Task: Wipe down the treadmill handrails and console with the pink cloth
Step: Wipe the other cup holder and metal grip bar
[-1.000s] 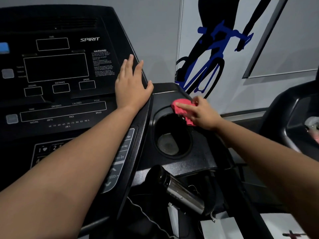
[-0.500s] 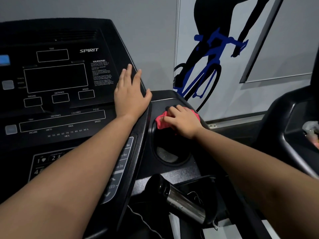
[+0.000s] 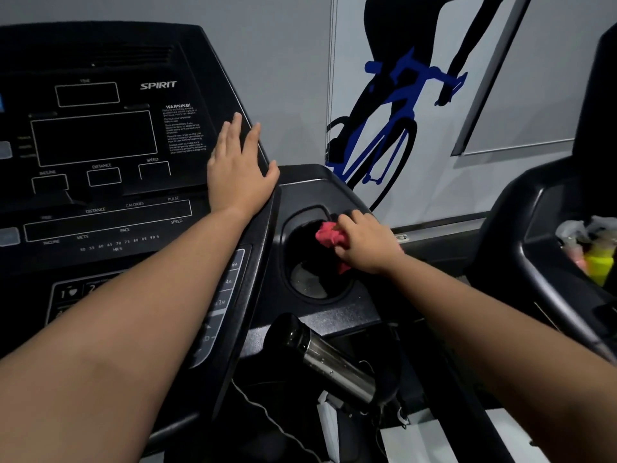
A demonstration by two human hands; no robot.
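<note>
Grey gym wall carrying a black-and-blue cyclist mural (image 3: pixel 384 128) backs the treadmill. At the centre of the work, the crumpled pink cloth (image 3: pixel 329 237) is bunched in the right hand (image 3: pixel 365 243). Its fingers curl over the fabric and press it against the far right rim of the round black plastic cup holder (image 3: pixel 307 279), and a tail of cloth hangs into the recess just under the grip. Left of the grip and a little beyond it, the left hand (image 3: pixel 238 172) lies flat with straight fingers on the right edge of the dark, glossy treadmill console (image 3: pixel 100 138), apparently bracing and holding nothing. Nearer the person, below the grip, the black handrail with its chrome sensor sleeve (image 3: pixel 334 365) juts out, apart from the cloth. The job looks to be mid-way at best: the cup-holder tray is being wiped, and nothing shows whether the console face or the handrail has been done, so both probably remain. Well right of the grip stands a second black machine (image 3: pixel 534 245), its tray holding a yellow bottle (image 3: pixel 597 262).
</note>
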